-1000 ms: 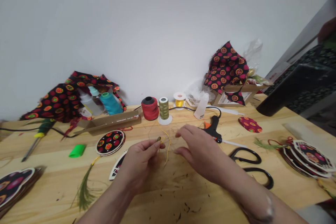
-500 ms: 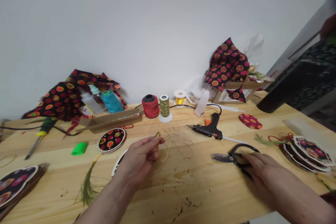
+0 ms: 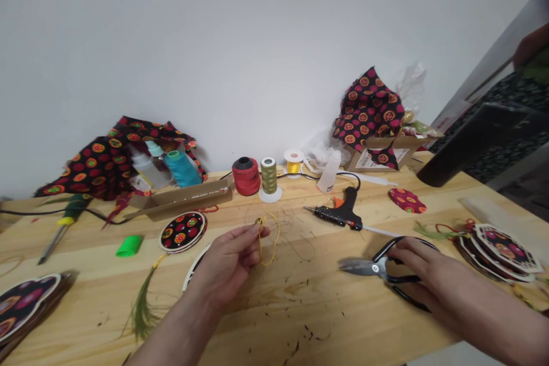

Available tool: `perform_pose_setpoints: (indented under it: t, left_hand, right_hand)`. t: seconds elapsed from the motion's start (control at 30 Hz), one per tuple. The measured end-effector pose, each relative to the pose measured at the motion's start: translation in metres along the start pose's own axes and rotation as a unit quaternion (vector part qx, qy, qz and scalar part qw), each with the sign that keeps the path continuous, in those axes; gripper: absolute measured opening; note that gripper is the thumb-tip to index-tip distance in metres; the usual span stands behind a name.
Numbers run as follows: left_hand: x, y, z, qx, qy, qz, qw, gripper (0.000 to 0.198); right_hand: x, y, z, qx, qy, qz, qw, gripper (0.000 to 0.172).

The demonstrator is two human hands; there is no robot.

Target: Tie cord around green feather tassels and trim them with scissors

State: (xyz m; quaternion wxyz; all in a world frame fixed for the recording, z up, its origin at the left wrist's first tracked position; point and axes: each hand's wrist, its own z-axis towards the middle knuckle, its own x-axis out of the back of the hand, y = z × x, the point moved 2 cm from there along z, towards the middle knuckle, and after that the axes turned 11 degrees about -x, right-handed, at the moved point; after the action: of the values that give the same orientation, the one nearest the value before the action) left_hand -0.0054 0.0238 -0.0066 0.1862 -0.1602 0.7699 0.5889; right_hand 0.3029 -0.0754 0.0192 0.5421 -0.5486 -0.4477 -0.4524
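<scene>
My left hand is pinched on a thin yellow thread that loops down from my fingertips above the wooden table. Just left of that hand lie a round fabric-covered disc and a green feather. My right hand is closed round the black handles of a pair of scissors, whose blades point left and sit slightly off the table. A black glue gun lies beyond the scissors.
Red, olive and yellow thread spools stand at the back by the wall. Patterned fabric, bottles and a cardboard tray are back left; a box with fabric back right. Stacked patterned pieces lie at right, a screwdriver far left.
My right hand left the thread, moved right to the scissors, gripped their handles and began lifting them. The left hand kept hold of the yellow thread.
</scene>
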Motion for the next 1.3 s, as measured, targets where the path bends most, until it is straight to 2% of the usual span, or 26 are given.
perform_pose_setpoints:
  t: [0.1,0.2,0.33,0.4,0.5,0.57,0.8,1.0,1.3]
  left_hand:
    - [0.0,0.0,0.0,0.005,-0.005,-0.001,1.0,0.021]
    - [0.0,-0.001,0.0,0.01,-0.006,-0.001,1.0,0.021]
    - [0.003,-0.002,0.003,0.013,0.005,0.0,1.0,0.021]
    - [0.004,-0.003,0.004,0.012,0.013,-0.003,1.0,0.021]
    - [0.005,-0.003,0.007,0.009,0.024,-0.011,1.0,0.021]
    - [0.006,-0.002,0.008,0.009,0.036,-0.016,0.999,0.02]
    - [0.008,-0.002,0.005,0.019,0.07,-0.009,0.997,0.001]
    - [0.004,-0.002,0.003,0.032,0.071,-0.003,0.997,0.008]
    - [-0.001,-0.004,0.0,0.044,0.053,-0.007,0.998,0.003]
  right_hand:
    - [0.02,-0.024,0.002,0.04,-0.073,0.08,0.993,0.036]
    - [0.031,-0.055,0.018,0.079,-0.084,0.175,0.978,0.033]
    - [0.032,-0.088,0.051,0.119,-0.098,0.249,0.956,0.025]
    - [0.027,-0.095,0.067,0.117,-0.16,0.242,0.95,0.027]
    - [0.018,-0.098,0.082,0.116,-0.274,0.231,0.926,0.039]
    - [0.012,-0.097,0.088,0.109,-0.312,0.234,0.914,0.044]
    - [-0.006,-0.087,0.089,0.093,-0.353,0.252,0.896,0.053]
    - [-0.014,-0.089,0.091,0.08,-0.361,0.259,0.892,0.056]
    - [-0.024,-0.089,0.093,0.089,-0.368,0.303,0.874,0.049]
